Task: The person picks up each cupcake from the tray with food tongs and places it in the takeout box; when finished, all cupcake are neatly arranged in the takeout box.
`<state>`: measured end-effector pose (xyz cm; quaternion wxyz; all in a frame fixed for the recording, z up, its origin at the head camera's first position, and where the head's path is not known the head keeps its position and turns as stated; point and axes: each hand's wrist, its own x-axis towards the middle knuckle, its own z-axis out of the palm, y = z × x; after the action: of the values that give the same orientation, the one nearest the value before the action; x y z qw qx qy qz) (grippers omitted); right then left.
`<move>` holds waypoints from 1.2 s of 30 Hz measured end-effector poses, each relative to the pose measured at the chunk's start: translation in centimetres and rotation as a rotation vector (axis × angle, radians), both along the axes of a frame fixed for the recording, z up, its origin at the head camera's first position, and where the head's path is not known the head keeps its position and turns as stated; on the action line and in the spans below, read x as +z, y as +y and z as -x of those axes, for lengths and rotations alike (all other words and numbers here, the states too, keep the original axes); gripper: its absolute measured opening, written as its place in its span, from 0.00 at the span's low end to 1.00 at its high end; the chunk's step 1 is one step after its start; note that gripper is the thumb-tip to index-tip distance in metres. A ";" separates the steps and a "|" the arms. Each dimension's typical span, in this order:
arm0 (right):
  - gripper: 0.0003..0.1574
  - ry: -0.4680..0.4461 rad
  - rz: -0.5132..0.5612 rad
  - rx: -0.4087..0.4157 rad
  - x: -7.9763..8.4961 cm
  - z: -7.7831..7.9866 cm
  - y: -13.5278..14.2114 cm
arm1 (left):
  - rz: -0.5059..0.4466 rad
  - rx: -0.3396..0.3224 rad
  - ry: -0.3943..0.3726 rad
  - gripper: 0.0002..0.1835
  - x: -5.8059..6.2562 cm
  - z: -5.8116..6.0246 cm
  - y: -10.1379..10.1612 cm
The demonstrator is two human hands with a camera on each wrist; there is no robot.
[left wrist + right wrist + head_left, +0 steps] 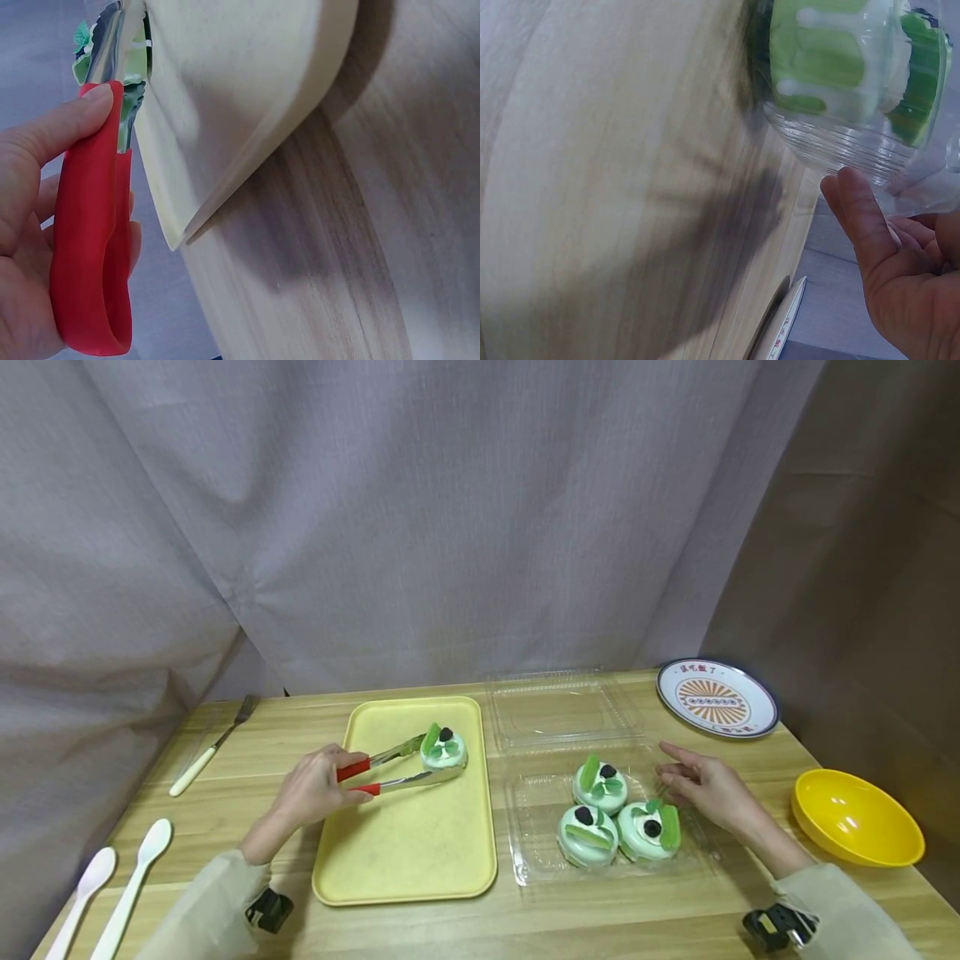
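Observation:
My left hand (318, 781) holds red-handled metal tongs (86, 217), thumb on one handle arm. The tongs' tips stand on either side of a small pale-green cake (444, 752) at the yellow tray's (405, 897) upper right. The cake carries a green slice, a dark berry and leaves. My right hand (708, 789) is at the right edge of an opened clear plastic box (536, 827). Its fingers touch the ribbed wall near the rim (832, 146), fairly straight. Three similar cakes (588, 837) sit together in the box's base; its lid (558, 706) lies folded back behind.
On the right, a patterned round plate (761, 710) lies behind a yellow bowl (858, 818). At the left lie two white spoons (135, 885) and a white-handled fork-like utensil (198, 768). A grey curtain (450, 527) hangs behind the wooden table (600, 927).

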<state>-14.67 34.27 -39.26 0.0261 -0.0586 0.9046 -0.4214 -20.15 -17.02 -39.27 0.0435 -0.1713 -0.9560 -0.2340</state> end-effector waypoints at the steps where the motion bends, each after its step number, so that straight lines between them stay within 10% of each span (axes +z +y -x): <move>1: 0.33 0.001 0.001 0.001 0.0 0.0 0.0 | -0.001 -0.002 0.003 0.30 0.0 0.0 0.0; 12: 0.33 0.003 -0.012 -0.009 0.1 0.1 -0.2 | -0.040 -0.029 0.028 0.29 0.3 -0.5 0.0; 21: 0.33 0.023 -0.042 -0.027 0.3 -0.2 -0.4 | -0.110 -0.174 0.070 0.28 3.3 -0.5 2.2; 36: 0.33 0.030 -0.057 -0.035 0.6 -0.5 -0.4 | -0.119 -0.173 0.047 0.28 3.9 0.2 1.7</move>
<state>-14.21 33.84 -38.66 0.0068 -0.0480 0.9175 -0.3948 -20.34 -15.29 -35.39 0.0557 -0.2559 -0.9208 -0.2889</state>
